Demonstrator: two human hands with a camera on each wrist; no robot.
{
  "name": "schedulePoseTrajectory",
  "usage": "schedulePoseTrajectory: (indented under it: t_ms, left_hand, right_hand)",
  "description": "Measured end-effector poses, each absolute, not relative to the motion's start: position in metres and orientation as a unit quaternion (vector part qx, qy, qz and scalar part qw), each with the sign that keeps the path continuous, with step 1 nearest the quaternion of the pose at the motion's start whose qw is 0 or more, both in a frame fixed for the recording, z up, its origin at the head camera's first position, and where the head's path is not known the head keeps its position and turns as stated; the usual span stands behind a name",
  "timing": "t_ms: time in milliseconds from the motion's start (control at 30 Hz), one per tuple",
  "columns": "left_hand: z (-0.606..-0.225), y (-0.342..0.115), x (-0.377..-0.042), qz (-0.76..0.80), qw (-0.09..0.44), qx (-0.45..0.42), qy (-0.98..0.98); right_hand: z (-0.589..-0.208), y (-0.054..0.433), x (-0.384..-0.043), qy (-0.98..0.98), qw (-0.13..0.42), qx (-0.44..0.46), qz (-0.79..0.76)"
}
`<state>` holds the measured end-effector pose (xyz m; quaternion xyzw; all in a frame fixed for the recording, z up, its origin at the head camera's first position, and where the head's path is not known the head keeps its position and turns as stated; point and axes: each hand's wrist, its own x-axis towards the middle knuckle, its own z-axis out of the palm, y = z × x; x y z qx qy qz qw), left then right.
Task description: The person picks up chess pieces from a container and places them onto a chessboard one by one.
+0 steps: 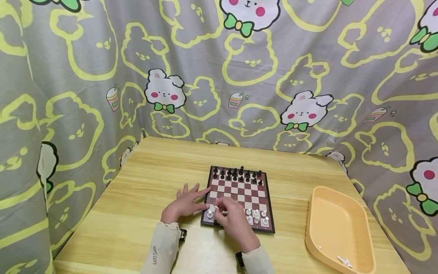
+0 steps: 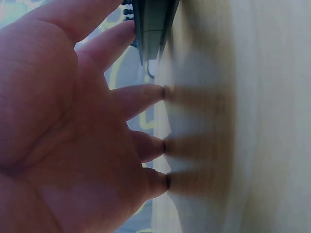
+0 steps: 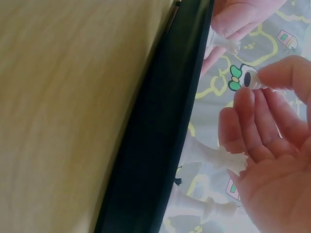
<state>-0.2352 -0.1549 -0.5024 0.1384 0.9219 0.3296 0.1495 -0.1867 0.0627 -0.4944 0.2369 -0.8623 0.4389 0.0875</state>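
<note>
The wooden table (image 1: 143, 213) carries a small chessboard (image 1: 239, 198), and a yellow tray (image 1: 337, 228) lies well to the right of the working hand. The left hand (image 1: 183, 205) lies open, fingers straight, its fingertips (image 2: 164, 91) on the tabletop and against the board's left edge. The right hand (image 1: 232, 219) pinches a white chess piece (image 3: 252, 80) between thumb and fingertip, just above the board's near-left corner. Other white pieces (image 1: 256, 217) stand just to the right of that pinch, so a careless knuckle could tip them. The pinch looks shallow; the piece might slip. If the left hand eases, the board could skid.
</note>
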Motion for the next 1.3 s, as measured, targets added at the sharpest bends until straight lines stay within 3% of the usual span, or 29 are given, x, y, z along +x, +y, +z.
schedulePoseTrajectory:
  t_ms: [400, 1300]
  left_hand:
    - [-0.5034, -0.1561, -0.2355, 0.337, 0.150, 0.140, 0.919]
    - [-0.5035, -0.1555, -0.2367, 0.330, 0.151, 0.141, 0.921]
  right_hand:
    - [-0.4941, 0.0627, -0.1885, -0.890, 0.034, 0.240, 0.386]
    - [-0.4917, 0.0623, -0.1889, -0.919, 0.021, 0.231, 0.318]
